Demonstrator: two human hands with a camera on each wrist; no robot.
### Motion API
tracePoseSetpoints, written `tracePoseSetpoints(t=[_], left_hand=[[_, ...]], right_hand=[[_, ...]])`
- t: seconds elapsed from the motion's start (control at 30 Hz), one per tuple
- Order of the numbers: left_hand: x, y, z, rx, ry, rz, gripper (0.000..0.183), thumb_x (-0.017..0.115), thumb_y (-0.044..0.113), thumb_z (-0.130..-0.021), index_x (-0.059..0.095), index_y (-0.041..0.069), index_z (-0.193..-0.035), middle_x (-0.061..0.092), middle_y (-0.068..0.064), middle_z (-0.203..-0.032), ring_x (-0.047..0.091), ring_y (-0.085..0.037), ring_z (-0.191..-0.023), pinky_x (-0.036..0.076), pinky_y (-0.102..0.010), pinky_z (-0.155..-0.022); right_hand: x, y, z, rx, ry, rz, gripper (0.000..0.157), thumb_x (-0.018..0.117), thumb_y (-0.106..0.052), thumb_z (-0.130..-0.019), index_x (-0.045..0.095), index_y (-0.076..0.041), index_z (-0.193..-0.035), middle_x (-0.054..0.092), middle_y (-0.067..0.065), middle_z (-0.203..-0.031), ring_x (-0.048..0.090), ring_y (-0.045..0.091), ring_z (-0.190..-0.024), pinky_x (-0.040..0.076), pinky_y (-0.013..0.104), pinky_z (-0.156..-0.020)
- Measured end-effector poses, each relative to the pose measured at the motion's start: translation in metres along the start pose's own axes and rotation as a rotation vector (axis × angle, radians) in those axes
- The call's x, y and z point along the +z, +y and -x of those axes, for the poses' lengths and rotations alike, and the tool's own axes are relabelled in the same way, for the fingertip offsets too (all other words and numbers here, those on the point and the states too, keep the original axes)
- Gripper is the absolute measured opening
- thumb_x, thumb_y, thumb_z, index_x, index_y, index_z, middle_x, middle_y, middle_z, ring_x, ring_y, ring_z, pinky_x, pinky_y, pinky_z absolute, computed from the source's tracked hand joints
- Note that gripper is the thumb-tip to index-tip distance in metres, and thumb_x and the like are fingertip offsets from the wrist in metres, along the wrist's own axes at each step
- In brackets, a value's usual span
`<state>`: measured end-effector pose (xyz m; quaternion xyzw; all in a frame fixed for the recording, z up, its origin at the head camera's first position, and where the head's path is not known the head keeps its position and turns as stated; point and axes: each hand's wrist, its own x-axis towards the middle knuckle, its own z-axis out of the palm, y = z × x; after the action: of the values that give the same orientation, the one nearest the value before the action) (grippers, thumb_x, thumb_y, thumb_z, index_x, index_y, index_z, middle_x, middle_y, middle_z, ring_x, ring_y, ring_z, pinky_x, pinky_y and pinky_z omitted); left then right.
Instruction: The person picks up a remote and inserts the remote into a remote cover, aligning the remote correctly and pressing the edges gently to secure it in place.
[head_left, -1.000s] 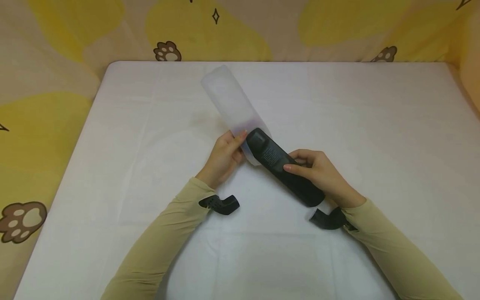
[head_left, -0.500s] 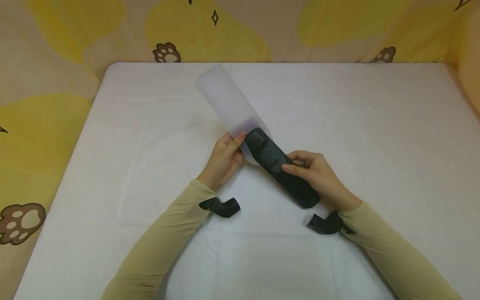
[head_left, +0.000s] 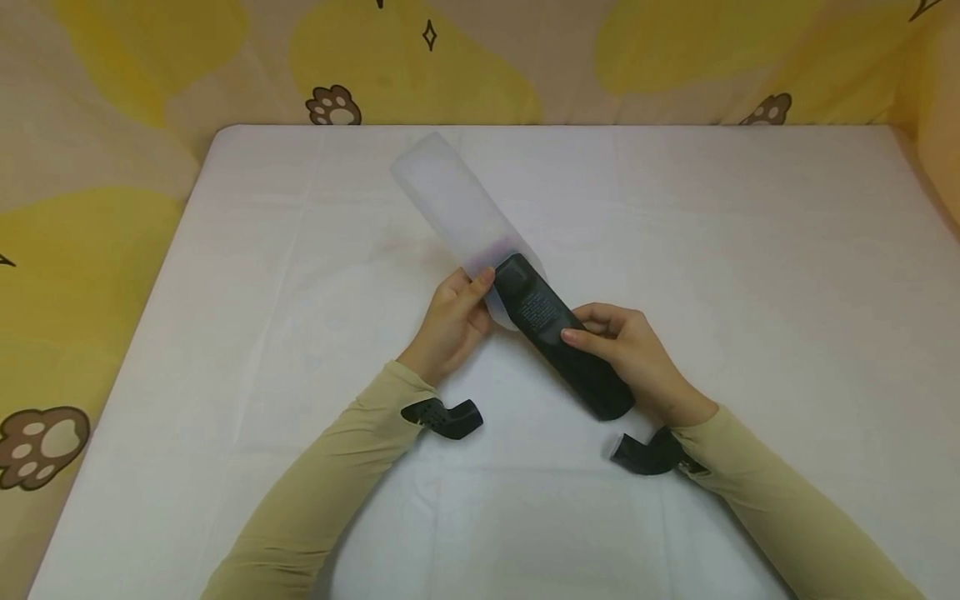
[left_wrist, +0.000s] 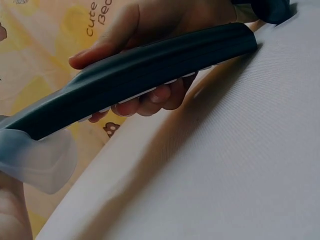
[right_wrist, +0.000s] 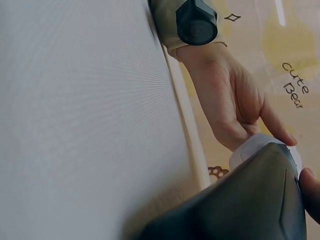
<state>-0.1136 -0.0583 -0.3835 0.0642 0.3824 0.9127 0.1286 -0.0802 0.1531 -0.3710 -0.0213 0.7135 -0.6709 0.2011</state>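
The left hand (head_left: 448, 323) pinches a translucent sleeve (head_left: 453, 196); the right hand (head_left: 641, 358) grips a black remote (head_left: 543, 321), its far end overlapping the sleeve's near end.

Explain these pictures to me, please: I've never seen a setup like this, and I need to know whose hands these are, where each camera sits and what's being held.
There is no machine here, just one person's two bare hands. The wide picture comes from a camera on the head, looking down. The other two come from wrist cameras, one per hand; the black pieces at the cuffs are probably those.

The left hand pinches a clear cover. The right hand grips what looks like a black remote, whose far end overlaps the cover's near end. I can't tell how far in it sits. Both are held over a white table.
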Motion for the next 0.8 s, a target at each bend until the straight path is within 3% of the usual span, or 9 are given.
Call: tracePoseSetpoints(t=[0.23,0.8], left_hand=[[-0.0021,-0.0028,-0.0007,0.001,0.012,-0.023,0.062,0.076,0.036,-0.071,0.048,0.001,-0.114,0.059,-0.001,-0.108,0.055,-0.011,-0.103,0.043,-0.022,-0.092],[0.0017,-0.0042,0.0023,-0.011,-0.033,-0.020,0.060,0.075,0.034,-0.073,0.047,0.000,-0.114,0.057,-0.001,-0.110,0.052,-0.010,-0.105,0.043,-0.021,-0.091]], right_hand=[[0.0020,0.0003,0.0007,-0.006,0.003,-0.012,0.025,0.067,-0.010,-0.087,0.059,0.004,-0.106,0.070,0.001,-0.085,0.063,0.012,-0.071,0.054,0.025,-0.063],[0.0033,0.0002,0.0020,-0.028,0.003,-0.034,0.024,0.069,-0.010,-0.086,0.062,0.001,-0.106,0.070,0.003,-0.087,0.064,0.014,-0.073,0.054,0.026,-0.064]])
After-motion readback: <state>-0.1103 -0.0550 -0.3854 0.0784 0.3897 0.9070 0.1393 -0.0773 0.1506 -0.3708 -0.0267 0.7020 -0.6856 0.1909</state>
